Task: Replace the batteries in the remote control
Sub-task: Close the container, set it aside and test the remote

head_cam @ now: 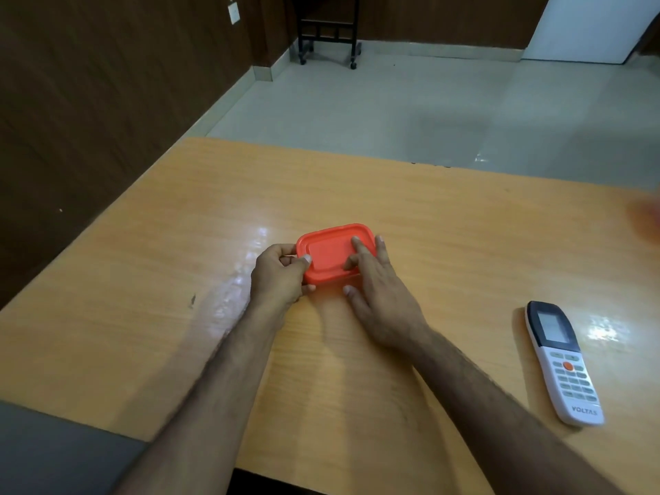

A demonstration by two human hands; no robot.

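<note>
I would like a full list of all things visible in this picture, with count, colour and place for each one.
container: one, orange lid on, middle of the table, between both hands
remote control: one, white with dark screen end and an orange button, face up, right side of table, untouched
table: one, light wood, glossy
wheeled stand: one, black, on the floor far behind
wall switch: one, white, on the brown wall
left hand: one, gripping the container's left edge
right hand: one, fingers resting on the lid
</note>
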